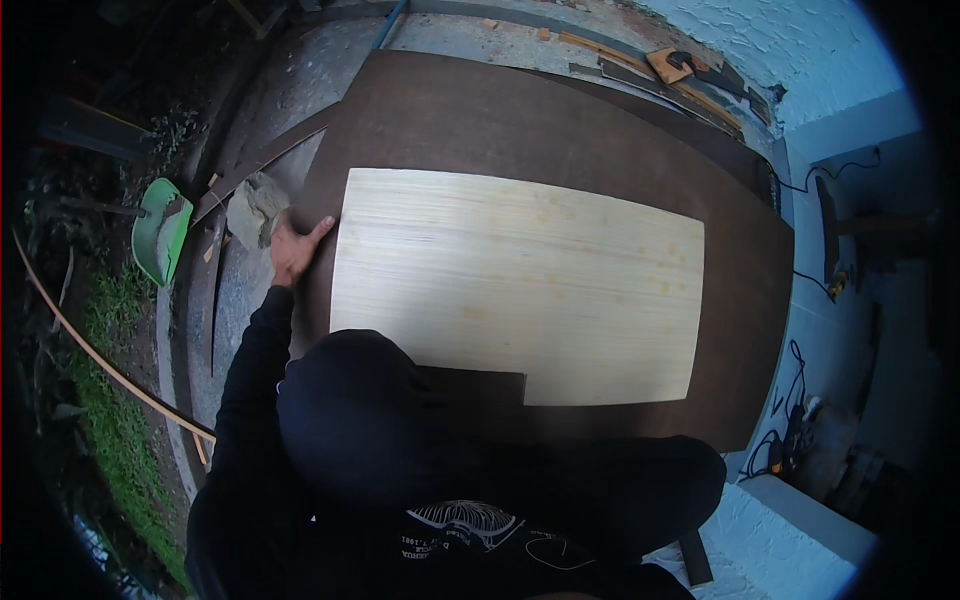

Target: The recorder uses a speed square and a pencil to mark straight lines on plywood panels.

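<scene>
My left hand (292,252) is at the left edge of a large dark brown board (450,110). Its thumb lies stretched over the top, while the other fingers drop past the edge and are partly hidden, so the hand appears to grip the board there. On the brown board rests a smaller pale wooden panel (520,280) with yellowish spots, just right of my thumb. A rectangular notch shows along the panel's near side. Dark clothing covers part of the near edge. My right hand does not show.
A grey rock-like lump (255,210) sits beside my left hand. Farther left are a green dustpan (162,232) and grass (125,400). Wood strips and a dark tool (680,62) lie at the far right. Cables (775,450) run along the right side, near a bluish-white wall (790,60).
</scene>
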The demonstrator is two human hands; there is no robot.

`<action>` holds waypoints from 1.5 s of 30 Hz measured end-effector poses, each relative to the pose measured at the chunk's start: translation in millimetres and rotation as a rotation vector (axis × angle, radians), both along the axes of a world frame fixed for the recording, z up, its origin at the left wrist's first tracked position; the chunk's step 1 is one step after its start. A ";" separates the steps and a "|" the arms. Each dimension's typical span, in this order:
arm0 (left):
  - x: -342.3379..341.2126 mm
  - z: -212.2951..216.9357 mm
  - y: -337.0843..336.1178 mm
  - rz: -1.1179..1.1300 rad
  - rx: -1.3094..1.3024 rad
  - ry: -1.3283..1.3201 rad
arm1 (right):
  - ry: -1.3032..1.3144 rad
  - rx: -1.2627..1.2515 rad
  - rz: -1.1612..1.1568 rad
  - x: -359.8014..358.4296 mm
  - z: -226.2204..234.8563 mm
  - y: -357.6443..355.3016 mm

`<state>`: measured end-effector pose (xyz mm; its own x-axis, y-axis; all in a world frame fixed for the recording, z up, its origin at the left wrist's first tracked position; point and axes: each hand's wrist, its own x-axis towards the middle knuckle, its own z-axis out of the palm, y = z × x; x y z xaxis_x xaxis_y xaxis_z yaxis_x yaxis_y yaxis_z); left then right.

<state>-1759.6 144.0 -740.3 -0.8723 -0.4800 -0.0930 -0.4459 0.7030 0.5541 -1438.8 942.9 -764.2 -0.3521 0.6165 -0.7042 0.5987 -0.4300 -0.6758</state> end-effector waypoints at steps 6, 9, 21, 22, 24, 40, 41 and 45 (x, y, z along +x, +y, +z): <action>0.5 -12.2 -2.4 -0.009 -0.001 -0.037 | -0.235 0.343 0.080 57.0 1.7 2.5; -3.9 -18.1 2.4 0.078 -0.131 -0.080 | -0.350 0.521 0.140 66.5 15.3 6.1; -20.1 8.2 87.7 -0.036 0.062 0.014 | -0.275 1.093 0.807 -186.0 81.5 -71.3; -18.2 9.2 87.2 -0.038 0.129 0.036 | -0.164 1.178 0.796 -195.2 75.0 -80.8; -8.3 11.7 94.5 -0.045 -0.056 0.069 | -0.211 1.225 0.838 -198.2 71.9 -81.7; -52.8 0.3 38.8 0.082 -0.127 -0.096 | -0.293 1.000 0.687 -101.1 47.8 -88.1; -58.4 -2.4 32.4 0.120 -0.084 -0.096 | -0.179 1.039 0.678 -96.1 40.9 -83.4; -65.0 6.9 37.9 0.079 -0.035 -0.073 | 0.165 0.938 0.514 -96.0 20.6 -71.9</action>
<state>-1824.6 181.9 -733.3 -0.8233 -0.5510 -0.1364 -0.5387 0.6826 0.4939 -1534.8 871.0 -743.6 -0.7695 0.6366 0.0512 0.4311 0.5769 -0.6937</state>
